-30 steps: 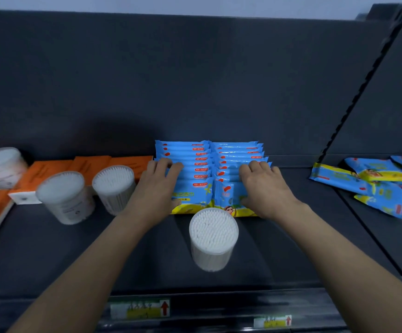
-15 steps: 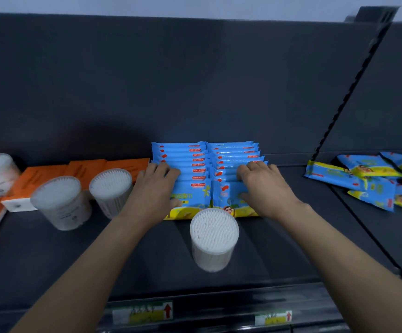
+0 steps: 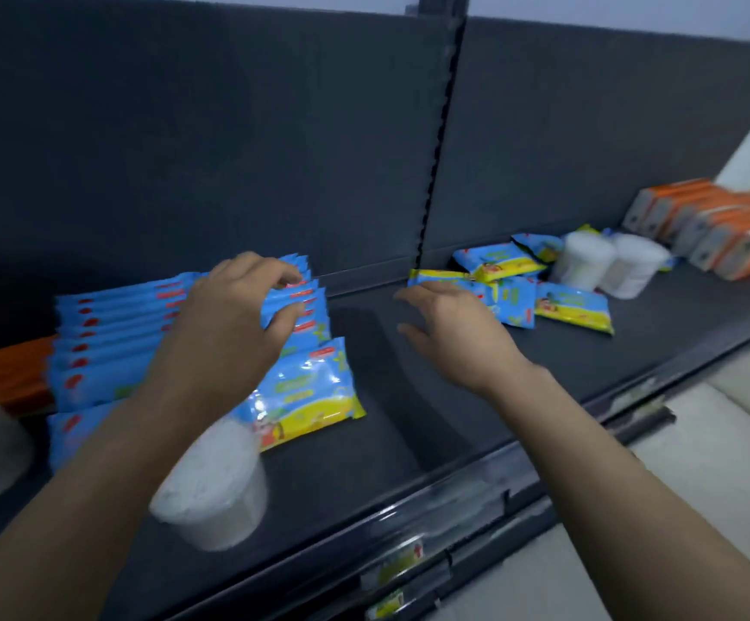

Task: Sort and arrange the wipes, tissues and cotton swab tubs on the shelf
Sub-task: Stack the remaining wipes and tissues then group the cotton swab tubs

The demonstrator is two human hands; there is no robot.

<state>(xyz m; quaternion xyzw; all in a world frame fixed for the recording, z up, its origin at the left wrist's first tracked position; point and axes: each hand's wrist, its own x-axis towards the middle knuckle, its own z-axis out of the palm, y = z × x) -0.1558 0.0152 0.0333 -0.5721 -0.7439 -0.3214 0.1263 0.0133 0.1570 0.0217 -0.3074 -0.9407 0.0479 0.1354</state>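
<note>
White cotton swab tub (image 3: 212, 486) stands nearest, by the shelf's (image 3: 409, 419) front edge. Beyond it the left hand (image 3: 229, 316) curls its fingers and thumb over the right end of the upright row of wipes (image 3: 113, 333). The right hand (image 3: 458, 333) hovers with its grip spread, holding nothing. Loose wipes packs (image 3: 572, 309) lie flat just past its fingertips and off to the right, long axes running roughly left to right. This hand looks far the nearer for fetching them.
</note>
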